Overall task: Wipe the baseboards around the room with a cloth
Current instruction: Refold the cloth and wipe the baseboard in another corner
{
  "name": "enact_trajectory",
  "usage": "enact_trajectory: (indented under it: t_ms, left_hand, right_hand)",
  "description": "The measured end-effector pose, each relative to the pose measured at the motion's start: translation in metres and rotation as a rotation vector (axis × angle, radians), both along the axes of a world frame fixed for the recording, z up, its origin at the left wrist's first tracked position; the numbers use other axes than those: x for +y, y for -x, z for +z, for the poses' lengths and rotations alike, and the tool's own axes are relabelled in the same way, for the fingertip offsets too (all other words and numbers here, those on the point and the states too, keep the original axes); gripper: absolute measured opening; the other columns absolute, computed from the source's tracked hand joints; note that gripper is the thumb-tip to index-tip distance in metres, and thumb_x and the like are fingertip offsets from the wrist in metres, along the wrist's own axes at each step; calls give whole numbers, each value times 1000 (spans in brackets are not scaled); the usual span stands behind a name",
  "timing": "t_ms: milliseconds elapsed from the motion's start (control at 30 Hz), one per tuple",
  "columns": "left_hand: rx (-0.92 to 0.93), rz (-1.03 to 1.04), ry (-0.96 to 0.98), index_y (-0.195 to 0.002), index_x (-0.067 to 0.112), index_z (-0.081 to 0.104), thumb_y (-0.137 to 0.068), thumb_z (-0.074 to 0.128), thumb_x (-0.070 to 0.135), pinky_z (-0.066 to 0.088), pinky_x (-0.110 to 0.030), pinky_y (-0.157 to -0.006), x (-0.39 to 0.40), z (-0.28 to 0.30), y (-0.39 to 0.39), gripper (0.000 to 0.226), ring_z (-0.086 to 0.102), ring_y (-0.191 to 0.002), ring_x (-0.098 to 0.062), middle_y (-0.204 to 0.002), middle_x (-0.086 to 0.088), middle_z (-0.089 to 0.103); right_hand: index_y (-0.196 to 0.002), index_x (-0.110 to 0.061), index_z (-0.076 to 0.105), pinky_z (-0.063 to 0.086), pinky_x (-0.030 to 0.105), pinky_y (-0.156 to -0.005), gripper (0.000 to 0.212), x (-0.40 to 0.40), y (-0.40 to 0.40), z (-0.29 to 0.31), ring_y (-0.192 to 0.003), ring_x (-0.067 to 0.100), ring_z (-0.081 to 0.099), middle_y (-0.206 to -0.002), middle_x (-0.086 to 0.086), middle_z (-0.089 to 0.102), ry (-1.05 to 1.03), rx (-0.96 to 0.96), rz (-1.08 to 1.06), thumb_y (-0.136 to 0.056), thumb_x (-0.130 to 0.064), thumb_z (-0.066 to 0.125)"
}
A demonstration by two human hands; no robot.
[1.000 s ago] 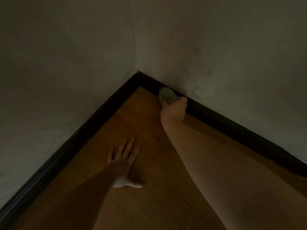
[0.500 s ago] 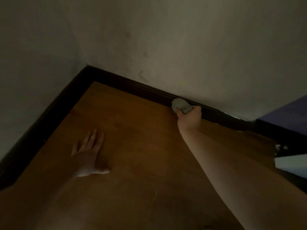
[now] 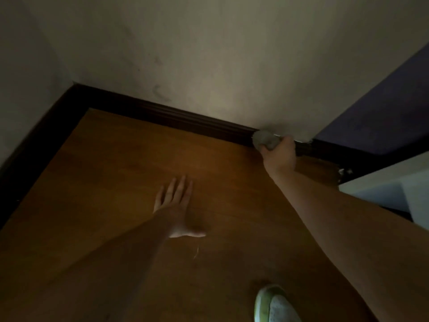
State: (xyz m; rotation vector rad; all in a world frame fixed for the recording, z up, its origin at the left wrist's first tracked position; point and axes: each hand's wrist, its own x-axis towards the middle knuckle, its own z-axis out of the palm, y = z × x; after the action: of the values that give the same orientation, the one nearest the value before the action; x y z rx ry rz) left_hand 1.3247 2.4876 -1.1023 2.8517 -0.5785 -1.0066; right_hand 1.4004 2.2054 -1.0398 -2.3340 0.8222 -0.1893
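Two pale walls point(image 3: 232, 54) are meeting in a corner well to the left of your right grip point(image 3: 279, 156), and the wooden floor point(image 3: 139, 159) is spreading out below them, dim and orange-brown. You are looking down on both from above.

Running along the foot of the far wall, the dark baseboard point(image 3: 185, 119) is passing straight under your right grip and carrying on to its right, where it is meeting a dark blue panel point(image 3: 383, 112). Below that panel, to the right of your forearm, a pale block-like thing point(image 3: 394, 187) is sitting; you cannot tell what it is in this light.

Your right grip is curling round the grey cloth point(image 3: 264, 140), bunching it into a ball and pressing it against the baseboard at the point where the moulding is meeting the wall. Most of the cloth is poking out on the left side of the grip, touching the wood.

Your left grip point(image 3: 178, 205) is lying flat on the floor, well to the left of and nearer to you than the right one, fingers straight and spread, thumb out to the right, holding nothing.

Near the bottom edge, below your right forearm, the toe of a white and green shoe point(image 3: 274, 303) is resting on the floor.
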Motion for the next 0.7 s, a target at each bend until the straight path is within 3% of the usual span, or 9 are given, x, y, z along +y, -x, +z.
enact_trajectory:
  t_ms: [200,267,367,600,700]
  left_hand:
    - [-24,28,52,-145,29,-41,-53,54,97,-14,-51,-120,2,-3,0,149,-40,-142,-23,-150,5,-50]
    - [-38,29,54,-145,30,-41,-53,53,98,-13,-51,-120,2,-5,-1,147,-39,-142,-23,-151,5,-49]
    - [-41,41,55,-144,31,-41,-53,52,98,-13,-50,-120,3,-8,1,147,-40,-142,-22,-151,5,-49]
    - [-35,48,21,-141,32,-45,-52,50,99,-12,-49,-120,-2,-2,2,147,-42,-141,-21,-148,6,-53]
    - [-52,56,15,-140,32,-45,-49,49,101,-11,-49,-120,-2,-2,1,148,-40,-142,-21,-146,6,-54]
  right_hand:
    - [-112,-7,51,52,39,-88,54,72,-32,-1,-103,29,62,-116,13,61,-218,-96,111,-76,-35,80]
    - [-114,-6,50,49,32,-82,51,95,-40,-4,-102,26,61,-117,12,60,-265,-87,153,-80,-30,79]
    - [-115,-7,48,48,33,-78,47,109,-44,-12,-101,26,59,-117,11,56,-280,-34,176,-85,-31,74]
    - [-126,-5,45,51,40,-91,52,-5,-4,-2,-112,32,58,-129,15,54,-228,-33,-116,-88,-30,71]
    - [-130,-7,44,50,36,-92,52,-56,14,9,-115,30,57,-132,13,53,-182,-12,-148,-89,-27,70]
